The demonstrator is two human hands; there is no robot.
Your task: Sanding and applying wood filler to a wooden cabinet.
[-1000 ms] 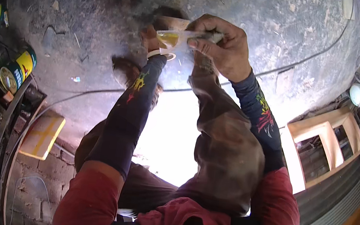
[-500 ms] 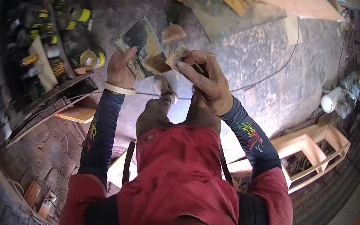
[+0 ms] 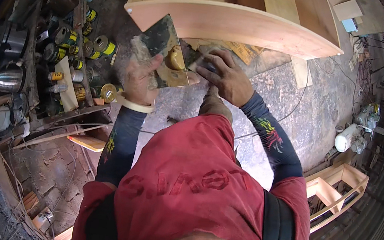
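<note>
My left hand (image 3: 141, 81) grips a dark, flat board (image 3: 158, 36) by its near left edge, with the thumb on top. A rounded lump of yellowish putty (image 3: 176, 58) sits on this board, and its left edge is crusted with dried residue. Just right of the board is my right hand (image 3: 229, 78), its fingers bent around a small flat scraper (image 3: 199, 64) that is partly hidden and blurred by motion. The scraper's edge is close to the board's right side; whether they touch I cannot tell.
A wooden cabinet frame (image 3: 235, 24) with compartments stands just ahead. Paint cans (image 3: 104, 45) and metal pots (image 3: 9, 79) crowd the left. A cable (image 3: 268, 133) crosses the floor; a compressor-like machine (image 3: 346, 139) and another wooden frame (image 3: 333, 194) are at right.
My view has tilted up, bringing more of the cabinet into sight. The board has turned to show the putty lump, and my right hand has rolled over, its back now upward.
</note>
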